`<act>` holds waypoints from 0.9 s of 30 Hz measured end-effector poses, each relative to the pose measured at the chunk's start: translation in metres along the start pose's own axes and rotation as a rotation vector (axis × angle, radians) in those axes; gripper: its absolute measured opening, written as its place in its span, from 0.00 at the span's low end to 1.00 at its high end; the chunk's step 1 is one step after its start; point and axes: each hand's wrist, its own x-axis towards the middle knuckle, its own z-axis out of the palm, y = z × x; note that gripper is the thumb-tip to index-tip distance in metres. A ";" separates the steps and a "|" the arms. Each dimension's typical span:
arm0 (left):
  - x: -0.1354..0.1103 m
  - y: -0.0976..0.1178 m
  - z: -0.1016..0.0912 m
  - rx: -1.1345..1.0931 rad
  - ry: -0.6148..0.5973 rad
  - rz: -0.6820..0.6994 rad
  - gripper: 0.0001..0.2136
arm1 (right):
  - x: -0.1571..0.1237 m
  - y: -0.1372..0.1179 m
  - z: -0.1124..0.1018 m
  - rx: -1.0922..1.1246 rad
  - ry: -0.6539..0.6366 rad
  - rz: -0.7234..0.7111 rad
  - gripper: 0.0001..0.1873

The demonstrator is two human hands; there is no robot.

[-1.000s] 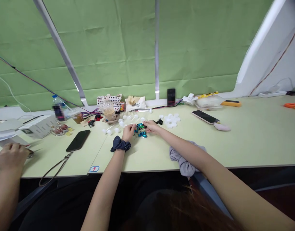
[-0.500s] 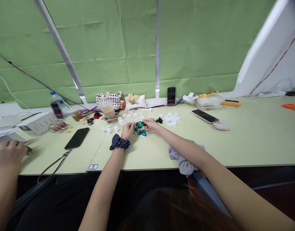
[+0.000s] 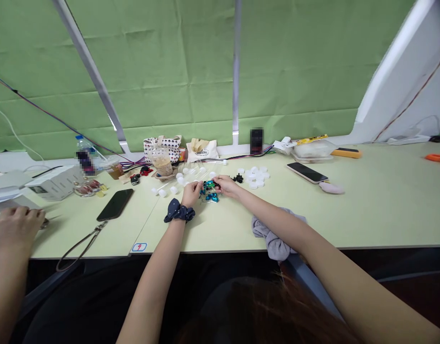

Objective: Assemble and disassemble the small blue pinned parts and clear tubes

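Both of my hands meet over a small cluster of shiny blue, green and black pieces at the middle of the table. My left hand, with a dark dotted scrunchie on the wrist, pinches at the cluster's left side. From the right, my right hand has its fingers closed at the other side. What either hand grips is too small to name. Just below the fingers lie shiny blue pieces. Black small parts sit right of my right hand, beside several white round caps.
Clear tubes with white caps lie behind my left hand, near an iced drink cup. A phone with a strap is at left, another phone at right. A grey cloth hangs over the edge. A co-worker's hand is far left.
My hands stay at the cluster with only slight finger shifts. The view has moved very slightly. The co-worker's hand at far left has shifted a little.
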 end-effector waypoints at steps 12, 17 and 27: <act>0.007 -0.015 -0.001 -0.238 -0.041 -0.243 0.21 | -0.023 -0.014 0.007 -0.915 -0.056 -0.909 0.11; 0.005 -0.010 -0.002 -0.415 -0.045 -0.396 0.19 | -0.021 -0.013 0.008 -0.894 -0.056 -0.975 0.12; 0.004 -0.006 -0.009 -0.562 -0.064 -0.652 0.16 | -0.017 -0.013 0.000 -1.021 -0.256 -1.076 0.12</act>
